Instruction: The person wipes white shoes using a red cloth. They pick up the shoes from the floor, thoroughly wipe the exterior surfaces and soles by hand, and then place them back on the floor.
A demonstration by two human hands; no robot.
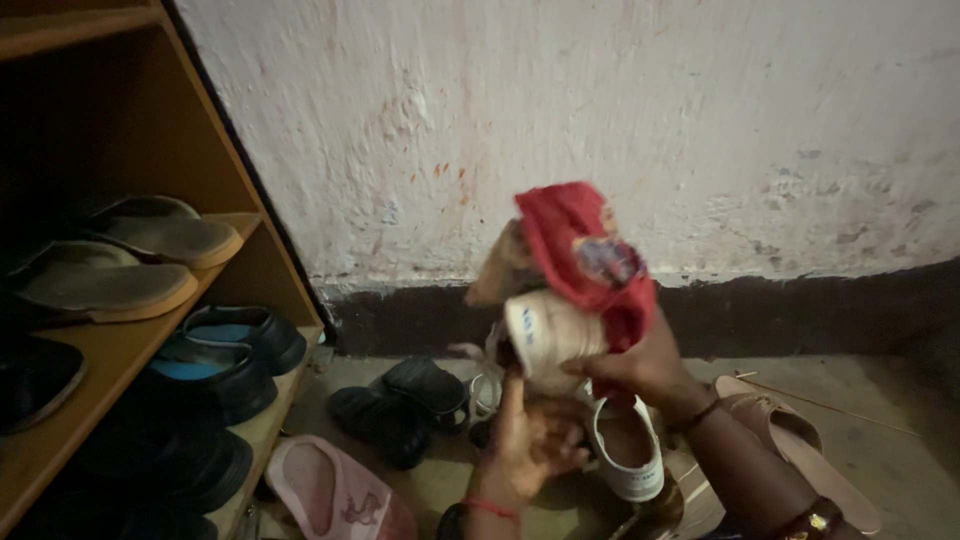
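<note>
A white shoe [548, 338] is being steadied underneath by the left hand [527, 437], fingers spread, while a red cloth [590, 262] is being pressed onto it by the clenched right hand [640, 368].

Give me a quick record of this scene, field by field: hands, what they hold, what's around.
left hand: open palm under the white shoe
right hand: grips the white shoe, red cloth draped over it
floor: second white shoe, black shoes, pink slipper, tan sandal
shelf: wooden, on the left, with sandals above, dark shoes below
wall: scuffed white, dark base band
</note>
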